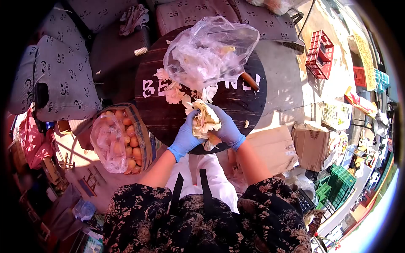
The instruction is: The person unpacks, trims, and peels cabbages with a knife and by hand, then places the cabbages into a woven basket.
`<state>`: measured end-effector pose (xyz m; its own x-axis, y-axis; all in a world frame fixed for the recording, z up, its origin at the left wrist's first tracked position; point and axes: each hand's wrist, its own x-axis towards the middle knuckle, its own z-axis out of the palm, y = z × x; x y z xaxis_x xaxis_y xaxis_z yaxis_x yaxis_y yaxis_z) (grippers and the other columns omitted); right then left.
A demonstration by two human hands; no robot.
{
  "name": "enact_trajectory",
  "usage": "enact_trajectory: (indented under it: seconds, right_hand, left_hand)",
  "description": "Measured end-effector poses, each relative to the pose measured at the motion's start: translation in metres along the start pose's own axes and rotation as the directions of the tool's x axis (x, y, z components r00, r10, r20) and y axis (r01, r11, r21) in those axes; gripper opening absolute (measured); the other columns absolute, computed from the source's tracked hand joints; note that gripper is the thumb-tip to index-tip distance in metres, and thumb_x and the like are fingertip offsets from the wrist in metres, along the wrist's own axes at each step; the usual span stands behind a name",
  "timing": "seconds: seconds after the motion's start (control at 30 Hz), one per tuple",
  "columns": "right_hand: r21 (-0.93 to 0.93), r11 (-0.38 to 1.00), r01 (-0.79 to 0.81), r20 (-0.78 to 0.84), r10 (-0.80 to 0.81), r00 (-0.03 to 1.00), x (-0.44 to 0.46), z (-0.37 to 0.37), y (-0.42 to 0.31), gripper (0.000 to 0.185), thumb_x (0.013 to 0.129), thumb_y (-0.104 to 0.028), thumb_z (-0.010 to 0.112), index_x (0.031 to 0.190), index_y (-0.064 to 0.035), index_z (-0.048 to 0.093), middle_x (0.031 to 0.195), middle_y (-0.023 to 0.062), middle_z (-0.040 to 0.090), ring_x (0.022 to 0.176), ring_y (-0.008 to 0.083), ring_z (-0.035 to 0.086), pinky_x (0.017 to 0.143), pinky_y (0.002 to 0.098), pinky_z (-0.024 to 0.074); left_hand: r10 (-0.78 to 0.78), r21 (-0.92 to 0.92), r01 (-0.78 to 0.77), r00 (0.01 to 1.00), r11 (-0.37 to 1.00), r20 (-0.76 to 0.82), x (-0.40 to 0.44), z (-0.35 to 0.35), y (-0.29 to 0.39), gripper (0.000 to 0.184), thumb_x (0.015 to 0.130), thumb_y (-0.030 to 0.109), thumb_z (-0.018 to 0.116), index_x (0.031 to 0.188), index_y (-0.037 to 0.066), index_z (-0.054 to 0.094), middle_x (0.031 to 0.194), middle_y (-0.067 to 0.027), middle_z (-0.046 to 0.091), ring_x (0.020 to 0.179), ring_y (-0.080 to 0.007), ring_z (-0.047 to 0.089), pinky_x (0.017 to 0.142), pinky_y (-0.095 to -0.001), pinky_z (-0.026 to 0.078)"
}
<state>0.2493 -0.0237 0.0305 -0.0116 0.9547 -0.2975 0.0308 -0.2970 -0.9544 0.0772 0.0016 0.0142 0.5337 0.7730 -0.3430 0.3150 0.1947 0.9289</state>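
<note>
My left hand (187,133) and my right hand (228,126), both in blue gloves, close around a pale yellow, ruffled clump (206,119) that looks like an oyster mushroom cluster. They hold it over the near edge of a dark round table (156,114) with white lettering. Just beyond, loose pale ruffled pieces (174,93) lie on the tabletop. A clear plastic bag (202,59) with pale contents rests on the far side. From beneath its right edge sticks out a brown handle-like piece (250,81); its other end is hidden.
On the left stands a box of orange-coloured round fruit (133,141), partly covered by plastic. Patterned cushioned seats (63,80) line the left and far sides. Flattened cardboard (274,148), a cardboard box (311,145), a red crate (319,55) and green crates (344,185) are to the right.
</note>
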Motion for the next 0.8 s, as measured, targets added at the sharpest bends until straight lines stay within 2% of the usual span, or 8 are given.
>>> enact_trajectory:
  seconds: [0.2,0.27,0.3,0.37,0.5,0.6,0.73,0.8]
  right_hand:
    - [0.049,0.978,0.203,-0.063,-0.2,0.978,0.002,-0.027,-0.084,0.069,0.07,-0.01,0.075,0.13,-0.0041,0.042,0.124,0.0098,0.051,0.113,0.0186,0.05,0.097,0.0304,0.0386]
    - [0.226,0.962,0.152,-0.082,-0.136,0.987,0.025,-0.041,-0.104,0.068,0.071,-0.01,0.075,0.13,-0.0038,0.041,0.123,0.0075,0.052,0.111,0.0167,0.05,0.096,0.0289,0.0395]
    - [0.135,0.963,0.235,-0.097,-0.224,0.97,0.038,-0.051,-0.11,0.065,0.072,-0.008,0.074,0.129,-0.0036,0.042,0.121,0.0053,0.052,0.11,0.0149,0.051,0.094,0.0278,0.0403]
    - [0.333,0.94,0.076,-0.059,-0.059,0.996,0.069,-0.067,-0.118,0.061,0.07,-0.007,0.071,0.125,-0.0033,0.046,0.114,0.0046,0.056,0.103,0.013,0.053,0.088,0.0267,0.0428]
    - [0.214,0.972,-0.094,-0.019,0.1,0.995,0.152,-0.105,-0.065,0.058,0.07,-0.011,0.068,0.123,-0.0012,0.046,0.111,0.0099,0.058,0.096,0.018,0.058,0.081,0.0295,0.0468]
    - [-0.278,0.917,-0.285,-0.433,0.145,0.89,0.179,-0.1,-0.023,0.064,0.071,-0.022,0.072,0.124,-0.0003,0.044,0.111,0.0138,0.058,0.092,0.0212,0.059,0.08,0.0297,0.0474]
    - [-0.28,0.917,-0.282,-0.464,0.128,0.876,0.164,-0.093,-0.006,0.09,0.071,-0.037,0.07,0.137,0.0037,0.025,0.121,0.0277,0.051,0.113,0.0376,0.05,0.096,0.0359,0.0395]
    - [-0.386,0.901,-0.198,-0.44,0.009,0.898,0.139,-0.091,-0.018,0.082,0.075,-0.029,0.068,0.137,0.0024,0.026,0.125,0.0285,0.047,0.117,0.039,0.047,0.098,0.0375,0.0368]
  left_hand:
    - [0.214,0.151,-0.214,0.977,0.965,0.019,0.012,-0.02,0.108,0.08,0.067,0.018,0.078,0.129,0.006,0.028,0.117,-0.021,0.05,0.106,-0.0357,0.055,0.09,-0.0379,0.044]
    - [0.235,0.202,-0.247,0.968,0.948,0.082,0.042,-0.032,0.135,0.085,0.065,0.014,0.08,0.132,0.007,0.027,0.122,-0.0137,0.05,0.113,-0.0235,0.051,0.096,-0.0332,0.04]
    - [0.254,0.207,-0.272,0.961,0.94,0.109,0.062,-0.037,0.141,0.089,0.064,0.014,0.08,0.133,0.007,0.025,0.123,-0.0136,0.049,0.114,-0.0233,0.05,0.096,-0.033,0.04]
    - [0.199,0.221,-0.237,0.963,0.946,0.18,0.1,-0.047,0.161,0.1,0.059,0.014,0.083,0.138,0.008,0.022,0.127,-0.0126,0.046,0.115,-0.0218,0.048,0.098,-0.0318,0.039]
    - [0.124,0.317,-0.183,0.972,0.931,0.198,0.196,-0.058,0.13,0.111,0.056,0.013,0.082,0.143,0.006,0.014,0.125,-0.0156,0.047,0.112,-0.0222,0.047,0.094,-0.0283,0.04]
    - [-0.058,0.5,0.083,0.996,0.862,-0.065,0.23,-0.054,0.088,0.108,0.063,0.014,0.076,0.145,0.008,0.007,0.128,-0.022,0.044,0.114,-0.0281,0.047,0.095,-0.029,0.039]
    - [0.096,0.489,-0.012,0.984,0.872,-0.148,0.213,-0.06,0.068,0.081,0.074,0.006,0.063,0.143,0.01,0.021,0.131,-0.0215,0.042,0.114,-0.0256,0.048,0.094,-0.0275,0.04]
    - [0.18,0.422,-0.111,0.975,0.9,-0.127,0.195,-0.066,0.054,0.067,0.078,0.0,0.056,0.139,0.01,0.034,0.133,-0.0196,0.041,0.115,-0.0221,0.047,0.092,-0.0264,0.041]
